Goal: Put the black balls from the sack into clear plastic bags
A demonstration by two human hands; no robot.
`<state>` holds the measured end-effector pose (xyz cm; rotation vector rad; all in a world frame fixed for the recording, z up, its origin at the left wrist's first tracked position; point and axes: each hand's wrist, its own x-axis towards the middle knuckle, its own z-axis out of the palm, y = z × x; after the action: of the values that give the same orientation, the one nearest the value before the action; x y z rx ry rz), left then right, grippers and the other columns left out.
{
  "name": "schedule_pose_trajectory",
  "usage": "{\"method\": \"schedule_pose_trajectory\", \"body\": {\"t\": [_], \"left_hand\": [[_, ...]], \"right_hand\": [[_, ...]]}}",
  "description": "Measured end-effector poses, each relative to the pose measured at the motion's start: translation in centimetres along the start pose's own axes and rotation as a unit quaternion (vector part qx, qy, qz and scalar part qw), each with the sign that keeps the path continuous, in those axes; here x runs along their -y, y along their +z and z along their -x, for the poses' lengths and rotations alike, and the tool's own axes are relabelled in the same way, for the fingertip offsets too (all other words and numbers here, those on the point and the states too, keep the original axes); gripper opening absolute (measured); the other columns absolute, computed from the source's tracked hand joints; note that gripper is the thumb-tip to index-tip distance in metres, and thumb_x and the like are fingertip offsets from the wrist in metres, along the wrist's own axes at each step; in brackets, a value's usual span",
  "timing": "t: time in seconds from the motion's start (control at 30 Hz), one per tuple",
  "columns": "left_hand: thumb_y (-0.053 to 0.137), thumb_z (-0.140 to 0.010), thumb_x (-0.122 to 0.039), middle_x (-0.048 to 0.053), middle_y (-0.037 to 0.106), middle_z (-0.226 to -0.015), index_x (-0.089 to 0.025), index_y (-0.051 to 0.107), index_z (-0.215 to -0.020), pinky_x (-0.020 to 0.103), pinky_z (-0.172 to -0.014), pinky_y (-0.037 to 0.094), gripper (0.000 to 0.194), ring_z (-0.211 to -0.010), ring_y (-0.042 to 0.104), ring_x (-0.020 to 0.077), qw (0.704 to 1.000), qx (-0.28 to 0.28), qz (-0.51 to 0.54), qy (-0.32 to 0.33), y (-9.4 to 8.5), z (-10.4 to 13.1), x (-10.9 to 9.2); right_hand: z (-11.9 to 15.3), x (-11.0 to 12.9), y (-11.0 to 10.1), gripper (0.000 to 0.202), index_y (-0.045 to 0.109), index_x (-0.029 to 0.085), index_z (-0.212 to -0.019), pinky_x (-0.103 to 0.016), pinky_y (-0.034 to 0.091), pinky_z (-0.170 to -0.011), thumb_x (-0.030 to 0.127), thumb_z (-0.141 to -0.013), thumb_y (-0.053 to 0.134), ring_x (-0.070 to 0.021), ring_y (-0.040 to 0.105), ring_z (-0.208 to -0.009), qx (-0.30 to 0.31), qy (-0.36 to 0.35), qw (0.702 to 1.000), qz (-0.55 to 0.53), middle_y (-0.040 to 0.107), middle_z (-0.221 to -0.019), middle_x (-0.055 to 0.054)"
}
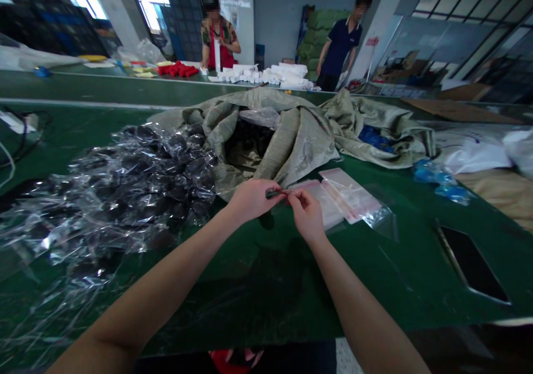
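Observation:
My left hand (255,199) and my right hand (306,212) meet near the middle of the green table (266,285). Both pinch a small clear plastic bag (290,191) between their fingertips, with a dark edge showing at the left fingers. Just beyond and to the right lie flat clear bags (350,193) with pinkish strips. An open woven sack (291,140) with dark items inside sits behind my hands. On the left spreads a large heap of dark items wrapped in clear plastic (141,179).
A phone (472,263) lies at the right. Behind it are blue wrapped items (443,182) and a second sack (383,124) holding blue pieces. Across the far table, a person in a red apron (219,40) handles white pieces; another person (341,46) stands farther right.

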<state>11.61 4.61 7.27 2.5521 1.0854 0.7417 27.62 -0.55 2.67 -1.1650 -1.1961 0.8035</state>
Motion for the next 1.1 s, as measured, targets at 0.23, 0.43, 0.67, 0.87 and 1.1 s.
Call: {"method": "schedule_pose_trajectory", "body": {"t": [0.23,0.43,0.67,0.87,1.1], "left_hand": [[0.053,-0.085,-0.031,0.005,0.072,-0.087,-0.021,0.070,-0.088,0.027,-0.063,0.045,0.020,-0.075,0.066,0.0188,0.992,-0.035,-0.120,-0.026,-0.2,0.5,-1.4],[0.045,-0.091,-0.032,0.005,0.070,-0.086,-0.019,0.065,-0.086,0.027,-0.052,0.037,0.025,-0.065,0.064,0.0172,0.967,-0.089,-0.237,-0.027,-0.4,1.2,-2.6],[0.043,-0.091,-0.030,0.004,0.067,-0.082,-0.019,0.061,-0.081,0.027,-0.049,0.032,0.024,-0.063,0.063,0.0160,0.958,-0.103,-0.269,-0.012,-1.0,1.4,-3.1],[0.044,-0.090,-0.032,0.005,0.066,-0.081,-0.018,0.061,-0.080,0.026,-0.047,0.028,0.023,-0.057,0.060,0.0154,0.938,-0.139,-0.306,-0.090,-2.3,1.5,-3.6],[0.054,-0.084,-0.033,0.003,0.068,-0.075,-0.020,0.060,-0.076,0.027,-0.055,0.037,0.016,-0.064,0.062,0.0172,0.980,-0.041,-0.186,-0.061,-3.1,1.5,-3.2]], "right_hand": [[0.5,0.6,-0.2,0.018,0.058,0.020,-0.074,-0.031,0.049,-0.068,0.034,-0.085,0.055,-0.0179,0.062,-0.068,-0.048,-0.078,0.980,0.177,0.066,-0.073,-0.004],[1.2,1.6,0.2,0.020,0.045,0.022,-0.062,-0.028,0.037,-0.058,0.020,-0.081,0.052,-0.0134,0.046,-0.055,-0.114,-0.172,0.924,0.321,0.049,-0.057,0.002],[1.8,1.8,0.3,0.020,0.041,0.022,-0.064,-0.028,0.035,-0.058,0.016,-0.080,0.050,-0.0128,0.044,-0.058,-0.105,-0.193,0.923,0.316,0.044,-0.060,0.003],[2.6,1.8,1.1,0.021,0.041,0.022,-0.065,-0.027,0.039,-0.062,0.019,-0.083,0.052,-0.0129,0.048,-0.062,-0.062,-0.213,0.949,0.225,0.049,-0.064,0.002],[2.5,1.7,1.5,0.021,0.047,0.022,-0.067,-0.027,0.043,-0.061,0.026,-0.087,0.051,-0.0136,0.052,-0.062,-0.082,-0.118,0.983,0.118,0.054,-0.065,0.001]]}}
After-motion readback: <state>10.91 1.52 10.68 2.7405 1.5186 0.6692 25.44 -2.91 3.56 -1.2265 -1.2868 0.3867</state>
